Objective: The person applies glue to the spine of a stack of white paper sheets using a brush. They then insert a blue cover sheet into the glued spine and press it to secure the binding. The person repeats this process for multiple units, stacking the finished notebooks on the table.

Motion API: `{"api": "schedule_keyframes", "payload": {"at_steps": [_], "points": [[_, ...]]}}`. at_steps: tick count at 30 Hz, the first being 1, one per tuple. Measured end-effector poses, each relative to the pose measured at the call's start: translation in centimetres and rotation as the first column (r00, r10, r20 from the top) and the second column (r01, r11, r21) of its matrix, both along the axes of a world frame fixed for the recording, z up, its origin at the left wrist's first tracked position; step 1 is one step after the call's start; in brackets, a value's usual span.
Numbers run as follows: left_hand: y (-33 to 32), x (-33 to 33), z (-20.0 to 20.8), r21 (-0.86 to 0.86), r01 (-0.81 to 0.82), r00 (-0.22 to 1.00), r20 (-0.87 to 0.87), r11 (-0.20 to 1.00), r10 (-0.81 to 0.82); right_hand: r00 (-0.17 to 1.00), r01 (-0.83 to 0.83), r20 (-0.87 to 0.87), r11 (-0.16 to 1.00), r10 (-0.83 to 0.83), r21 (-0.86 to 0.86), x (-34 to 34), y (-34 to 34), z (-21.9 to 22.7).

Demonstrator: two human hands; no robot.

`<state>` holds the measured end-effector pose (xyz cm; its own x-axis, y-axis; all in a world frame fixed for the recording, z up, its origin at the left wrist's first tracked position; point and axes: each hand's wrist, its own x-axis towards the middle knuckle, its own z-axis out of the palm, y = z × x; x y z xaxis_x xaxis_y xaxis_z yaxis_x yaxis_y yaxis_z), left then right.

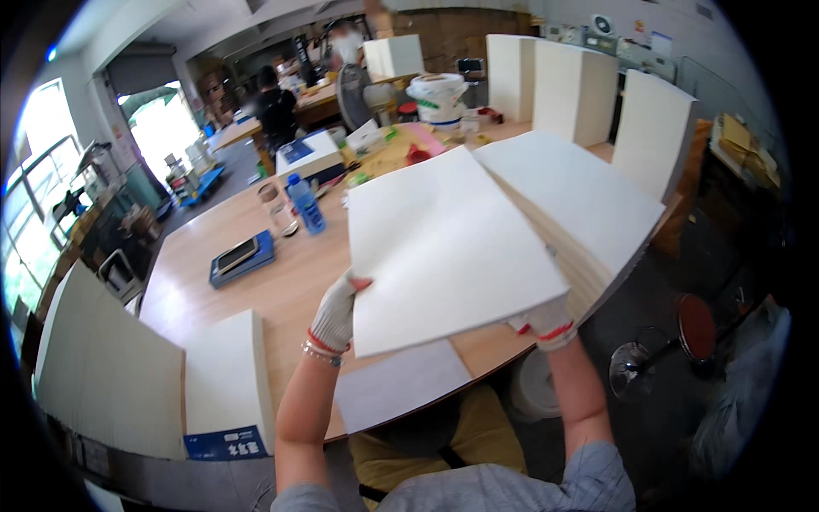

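Between my hands I hold a wide stack of white paper (444,247), raised and tilted above the table's near edge. My left hand (335,314), in a white knit glove with a red cuff, grips its left edge, thumb on top. At its near right corner, my right hand (550,324), gloved alike, has its fingers partly hidden under the paper. A flat white sheet (401,384) lies on the table just below the stack. Right behind it rests a thick pile of white sheets (580,192), fanned along its side.
On the wooden table (188,264) are a phone (237,254) on a blue box, a blue bottle (305,205), a clear bottle (277,211) and a white bucket (438,101). Tall paper stacks (576,94) stand at the back right, others (111,367) at the left. A stool (695,328) stands right.
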<state>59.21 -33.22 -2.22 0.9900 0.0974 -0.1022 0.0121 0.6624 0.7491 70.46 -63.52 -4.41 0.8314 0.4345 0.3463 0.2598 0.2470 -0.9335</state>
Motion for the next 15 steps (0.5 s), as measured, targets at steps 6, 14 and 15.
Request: {"api": "schedule_keyframes", "payload": {"at_steps": [6, 14, 15], "points": [[7.2, -7.2, -8.7, 0.145, -0.099, 0.988, -0.1, 0.984, 0.114, 0.88, -0.455, -0.336, 0.799, 0.336, -0.393, 6.4, 7.2, -9.7], [11.1, -8.7, -13.9, 0.618, -0.123, 0.873, -0.305, 0.776, 0.381, 0.933, -0.348, -0.253, 0.824, 0.257, -0.447, 5.4, 12.5, -15.8], [11.3, -8.7, -14.0, 0.613, -0.133, 0.873, -0.299, 0.779, 0.385, 0.922, -0.367, -0.274, 0.841, 0.273, -0.396, 5.7, 12.8, -16.2]]}}
